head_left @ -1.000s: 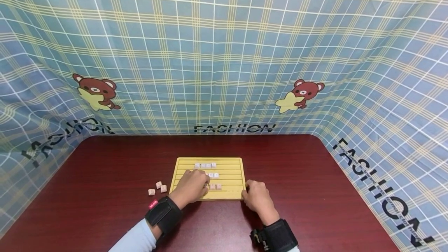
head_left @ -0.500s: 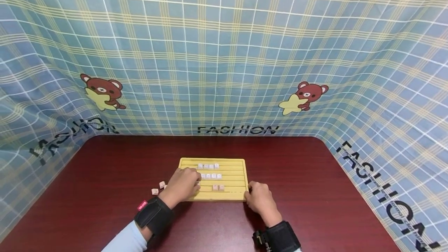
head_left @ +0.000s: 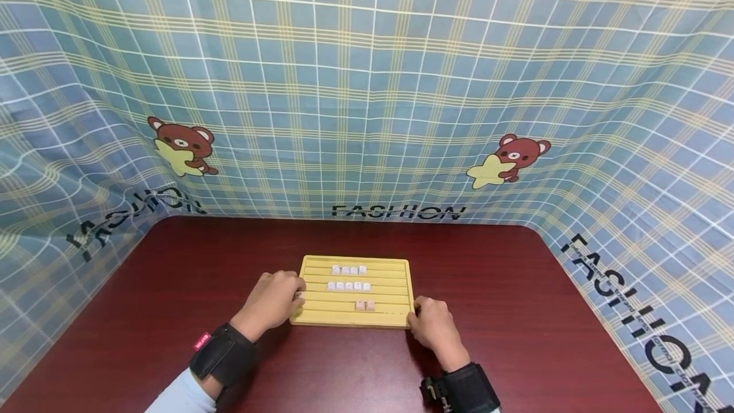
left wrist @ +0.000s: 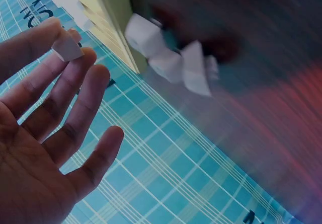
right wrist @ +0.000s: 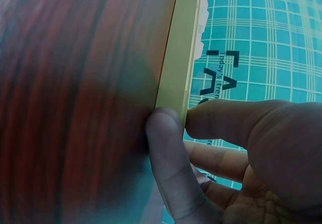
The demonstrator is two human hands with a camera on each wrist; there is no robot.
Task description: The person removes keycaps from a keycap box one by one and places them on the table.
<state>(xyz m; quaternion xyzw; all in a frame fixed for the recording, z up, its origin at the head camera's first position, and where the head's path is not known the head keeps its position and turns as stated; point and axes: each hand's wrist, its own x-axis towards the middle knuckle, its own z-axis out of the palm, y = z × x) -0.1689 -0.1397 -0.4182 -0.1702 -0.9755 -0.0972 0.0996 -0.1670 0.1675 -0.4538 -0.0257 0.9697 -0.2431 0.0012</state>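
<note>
A yellow ridged board (head_left: 338, 319) lies on the table with small keycaps standing in rows. White keycaps (head_left: 349, 286) fill part of the far and middle rows; two pinkish keycaps (head_left: 365, 305) sit in the nearer row. My left hand (head_left: 272, 301) is at the board's left edge. In the left wrist view it pinches one pale keycap (left wrist: 67, 48) at its fingertips, the other fingers spread. Loose keycaps (left wrist: 166, 58) lie beside the board there, blurred; in the head view the hand hides them. My right hand (head_left: 436, 327) grips the board's near right corner between thumb and finger.
The dark red table (head_left: 355, 368) extends around the board on all sides. Behind it and at both sides hangs a blue checked cloth (head_left: 367, 113) with printed bears and lettering. Black straps (head_left: 226, 355) are round both wrists.
My left hand has moved left across the board to its left edge, uncovering the middle and nearer rows. The right hand keeps its grip on the corner. The head view has shifted slightly.
</note>
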